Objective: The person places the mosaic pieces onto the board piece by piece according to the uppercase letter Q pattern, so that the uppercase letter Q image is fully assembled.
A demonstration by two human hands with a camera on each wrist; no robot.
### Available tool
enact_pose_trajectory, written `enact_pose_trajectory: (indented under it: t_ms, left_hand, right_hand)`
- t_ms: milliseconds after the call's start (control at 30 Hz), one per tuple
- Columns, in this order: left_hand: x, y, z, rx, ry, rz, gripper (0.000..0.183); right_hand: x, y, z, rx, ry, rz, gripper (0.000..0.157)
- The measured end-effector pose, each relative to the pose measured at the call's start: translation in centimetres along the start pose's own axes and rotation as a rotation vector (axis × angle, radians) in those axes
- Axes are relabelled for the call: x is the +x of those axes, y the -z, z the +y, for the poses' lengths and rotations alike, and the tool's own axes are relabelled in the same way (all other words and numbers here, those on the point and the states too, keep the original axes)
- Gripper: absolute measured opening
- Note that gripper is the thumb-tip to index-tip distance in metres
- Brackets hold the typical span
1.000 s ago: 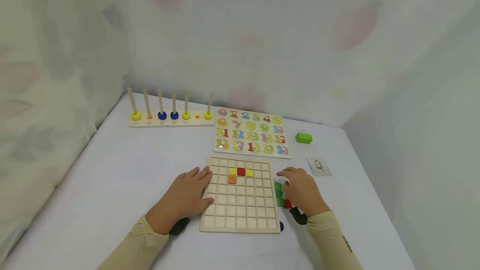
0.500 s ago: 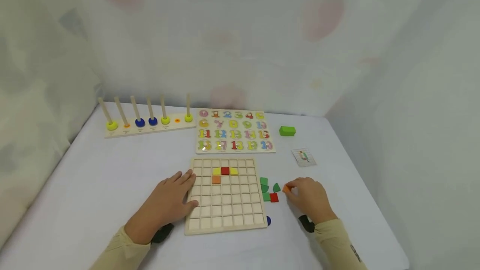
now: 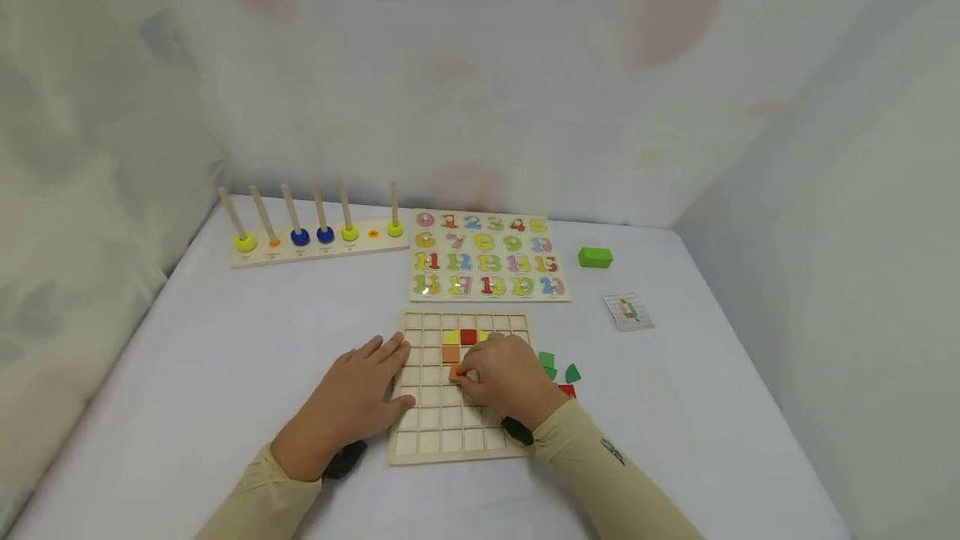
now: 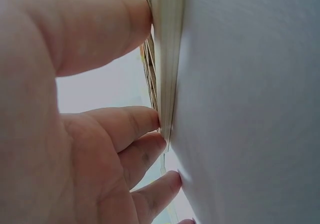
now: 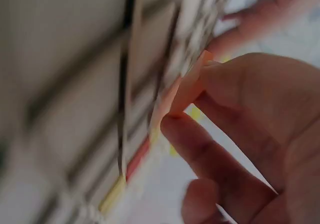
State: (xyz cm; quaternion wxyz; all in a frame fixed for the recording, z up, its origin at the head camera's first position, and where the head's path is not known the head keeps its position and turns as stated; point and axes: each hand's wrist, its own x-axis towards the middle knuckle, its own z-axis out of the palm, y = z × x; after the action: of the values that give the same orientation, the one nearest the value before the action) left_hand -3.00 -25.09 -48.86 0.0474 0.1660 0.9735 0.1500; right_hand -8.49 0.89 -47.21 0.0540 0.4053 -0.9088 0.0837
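Note:
A wooden grid board (image 3: 429, 442) lies on the white table. My left hand (image 3: 348, 402) rests along its left edge, fingers straight; in the left wrist view, the thumb (image 4: 110, 28) and fingertips touch the board's side. Over the grid, my right hand (image 3: 513, 377) pinches an orange square tile (image 5: 189, 88) between thumb and finger. It is held tilted, just below another orange tile (image 3: 450, 354) lying in the grid. Above that one are a yellow piece (image 3: 452, 338), a red square (image 3: 468, 337) and a second yellow piece (image 3: 483, 336), partly covered by my right hand.
Right of the board lie green pieces (image 3: 573, 373) and a red tile (image 3: 567, 391). Farther right are a pattern card (image 3: 628, 312) and a green block (image 3: 596, 257). A number puzzle (image 3: 491, 257) and a peg stand (image 3: 322, 250) stand behind.
My right hand reached the loose pieces, picked up an orange tile and carried it left over the board. My left hand stays at the board's edge. The head view has shifted.

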Motion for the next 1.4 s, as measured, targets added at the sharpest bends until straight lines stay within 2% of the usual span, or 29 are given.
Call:
enact_pose_trajectory:
  t_ms: [200, 300, 400, 633, 800, 900, 1000, 1200, 1400]
  left_hand:
    - [1.0, 0.1, 1.0, 0.016, -0.01, -0.021, 0.083]
    - [0.8, 0.1, 0.7, 0.015, 0.001, -0.029, 0.082]
    - [0.3, 0.0, 0.0, 0.01, 0.014, -0.029, 0.082]
    - [-0.1, -0.3, -0.9, -0.009, 0.007, -0.013, 0.083]
    - [0.2, -0.4, -1.0, -0.009, -0.007, -0.007, 0.084]
    - [0.6, -0.5, -0.7, -0.01, -0.016, -0.008, 0.084]
    - [0.6, -0.3, -0.6, -0.01, -0.025, -0.003, 0.084]
    - [0.3, -0.2, -0.7, -0.017, -0.031, 0.01, 0.082]
    - [0.5, -0.2, -0.5, -0.015, -0.025, 0.001, 0.083]
  right_hand:
    - [-0.1, -0.1, -0.4, -0.056, -0.025, -0.075, 0.01]
    - [-0.9, 0.2, -0.1, -0.027, -0.051, -0.089, 0.017]
    - [-2.1, 0.5, 0.4, 0.023, -0.089, -0.061, 0.02]
    - [-8.0, 1.0, 3.9, 0.108, -0.258, 0.088, 0.016]
    - [-11.7, 1.1, 5.9, 0.115, -0.397, 0.084, 0.014]
    - [-13.2, 1.3, 6.4, 0.105, -0.441, 0.07, 0.019]
    - [-13.7, 1.2, 6.6, 0.101, -0.432, 0.072, 0.024]
    - [-12.5, 0.8, 6.6, 0.015, -0.393, 0.038, 0.031]
    - [-11.3, 0.7, 7.2, -0.061, -0.467, -0.001, 0.034]
